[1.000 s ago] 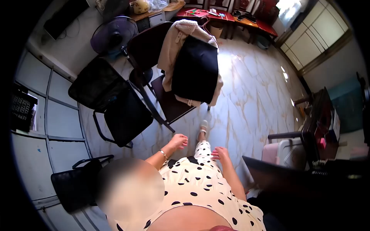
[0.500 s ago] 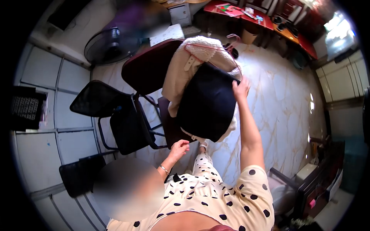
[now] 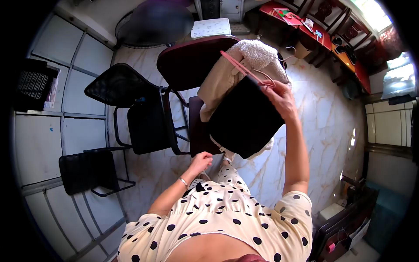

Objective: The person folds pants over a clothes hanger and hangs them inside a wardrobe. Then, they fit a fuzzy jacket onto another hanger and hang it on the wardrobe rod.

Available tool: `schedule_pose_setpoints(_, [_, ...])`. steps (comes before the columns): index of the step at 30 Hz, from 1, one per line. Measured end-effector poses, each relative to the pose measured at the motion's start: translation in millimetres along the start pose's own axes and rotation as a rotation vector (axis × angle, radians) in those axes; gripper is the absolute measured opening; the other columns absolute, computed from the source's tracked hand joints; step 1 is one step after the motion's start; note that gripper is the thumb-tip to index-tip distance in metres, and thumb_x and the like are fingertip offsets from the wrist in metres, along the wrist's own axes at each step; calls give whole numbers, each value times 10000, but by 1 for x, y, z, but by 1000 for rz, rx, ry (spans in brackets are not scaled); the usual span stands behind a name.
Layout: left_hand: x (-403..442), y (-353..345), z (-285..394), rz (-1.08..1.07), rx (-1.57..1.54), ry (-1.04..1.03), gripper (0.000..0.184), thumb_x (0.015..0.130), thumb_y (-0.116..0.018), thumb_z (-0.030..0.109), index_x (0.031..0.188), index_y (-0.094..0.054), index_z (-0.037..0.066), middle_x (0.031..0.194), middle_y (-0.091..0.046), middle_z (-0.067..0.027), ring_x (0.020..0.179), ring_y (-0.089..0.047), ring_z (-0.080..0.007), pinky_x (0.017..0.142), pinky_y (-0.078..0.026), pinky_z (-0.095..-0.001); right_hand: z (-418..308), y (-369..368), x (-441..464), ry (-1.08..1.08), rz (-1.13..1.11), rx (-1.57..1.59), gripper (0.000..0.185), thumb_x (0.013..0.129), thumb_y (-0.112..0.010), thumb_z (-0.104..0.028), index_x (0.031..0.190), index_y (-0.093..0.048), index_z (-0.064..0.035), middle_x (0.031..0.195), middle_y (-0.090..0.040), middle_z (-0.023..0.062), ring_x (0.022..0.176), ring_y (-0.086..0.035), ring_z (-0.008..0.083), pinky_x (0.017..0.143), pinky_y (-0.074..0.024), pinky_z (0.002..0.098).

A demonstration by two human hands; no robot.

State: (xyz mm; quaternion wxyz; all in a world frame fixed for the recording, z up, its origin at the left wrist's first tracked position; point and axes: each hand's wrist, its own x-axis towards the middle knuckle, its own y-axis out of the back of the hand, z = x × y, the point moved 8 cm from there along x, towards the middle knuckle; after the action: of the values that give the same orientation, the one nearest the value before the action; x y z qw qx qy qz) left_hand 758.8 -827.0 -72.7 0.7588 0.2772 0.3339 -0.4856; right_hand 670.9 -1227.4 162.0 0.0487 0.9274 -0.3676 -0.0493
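My right hand (image 3: 280, 98) is closed on a pink hanger (image 3: 242, 68) at its right end. From the hanger hangs a black garment (image 3: 246, 118), which covers part of a cream fleecy jacket (image 3: 220, 83). The jacket drapes over a chair, and a second, pale hanger hook shows above its right side. Low in front of my body, near the dark red chair seat (image 3: 198, 126), my left hand (image 3: 201, 162) has its fingers curled together. Whether anything small is inside them is hidden.
Black chairs (image 3: 150, 126) stand at the left, beside a dark red chair back (image 3: 187, 63). A fan (image 3: 131, 30) and a patterned white stool (image 3: 211, 28) are behind. Red-topped seats (image 3: 321, 37) line the back right. A dark table (image 3: 349, 222) is at lower right.
My right hand went from low by my body to the black garment, then took hold of the pink hanger. The hanger and garment have lifted slightly off the jacket. My left hand stays low.
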Motion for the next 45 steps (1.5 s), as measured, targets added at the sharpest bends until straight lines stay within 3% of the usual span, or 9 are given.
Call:
schedule_pose_setpoints(3, [10, -4, 25, 37, 190, -307, 512, 849, -747, 231, 1280, -605, -7, 995, -679, -121, 836, -690, -215, 762, -569, -340, -54, -51, -44, -178, -1, 202, 191, 959, -673, -149, 1095, -708, -20, 767, -597, -68, 641, -466, -6, 519, -334, 165])
schedule_pose_setpoints(7, [-73, -13, 126, 5, 234, -703, 973, 765, -848, 272, 1543, -307, 53, 1434, -419, -200, 1182, -599, -308, 926, -551, -397, -94, -116, -84, -285, -62, 526, 225, 963, -682, -205, 1142, -652, -72, 677, -490, -63, 481, -345, 6, 402, -245, 184])
schedule_pose_setpoints(11, [-167, -11, 158, -27, 336, -1007, 1237, 658, -896, 330, 1581, -136, 14, 1514, -283, -275, 1381, -371, -455, 1149, -359, -443, -133, -174, -105, -324, -28, 729, 228, 993, -646, -258, 1147, -618, -91, 670, -503, -16, 461, -349, 36, 403, -248, 207])
schedule_pose_setpoints(13, [-200, -2, 145, 138, 485, -1073, 1178, 692, -882, 277, 1569, -143, 7, 1508, -293, -245, 1340, -428, -421, 1130, -373, -439, -150, -200, -112, -309, 37, 782, 264, 1022, -599, -272, 1225, -608, -103, 667, -485, -8, 466, -334, 46, 415, -245, 225])
schedule_pose_setpoints(16, [-229, 30, 129, 290, 225, -1190, 925, 752, -828, 209, 1492, -319, -13, 1404, -439, -257, 1224, -522, -434, 1037, -450, -421, -178, -243, -120, -227, -22, 909, 185, 1007, -621, -253, 1092, -566, -98, 697, -514, 24, 477, -349, 71, 433, -264, 248])
schedule_pose_setpoints(21, [-262, 102, 109, 398, 260, -1257, 345, 821, -745, 48, 1124, -638, -77, 1130, -630, -203, 920, -671, -350, 796, -542, -359, -213, -288, -136, -137, -26, 859, 167, 1017, -577, -234, 1060, -504, -89, 731, -563, 66, 479, -364, 89, 442, -274, 265])
schedule_pose_setpoints(35, [-310, 190, 95, 34, 149, -1284, 280, 995, -610, 147, 1171, -645, -68, 1050, -668, -125, 911, -655, -194, 857, -497, -273, -247, -340, -127, -92, -169, 860, 237, 1055, -484, -250, 1078, -501, -14, 747, -539, 102, 515, -353, 107, 454, -272, 272])
schedule_pose_setpoints(40, [-295, 215, 84, 92, -12, -1170, 172, 1024, -592, 141, 1028, -670, -12, 850, -570, 38, 781, -480, -31, 691, -389, -176, -247, -349, -97, -77, -239, 747, 229, 1041, -498, -222, 1000, -578, -11, 720, -574, 69, 474, -320, 83, 429, -259, 248])
schedule_pose_setpoints(45, [-306, 232, 90, 236, -16, -1225, 116, 1002, -612, 97, 970, -652, -7, 806, -516, 35, 747, -453, -45, 666, -368, -182, -253, -354, -97, -87, -215, 639, 237, 1042, -501, -231, 991, -579, -13, 733, -601, 69, 454, -311, 72, 416, -250, 244])
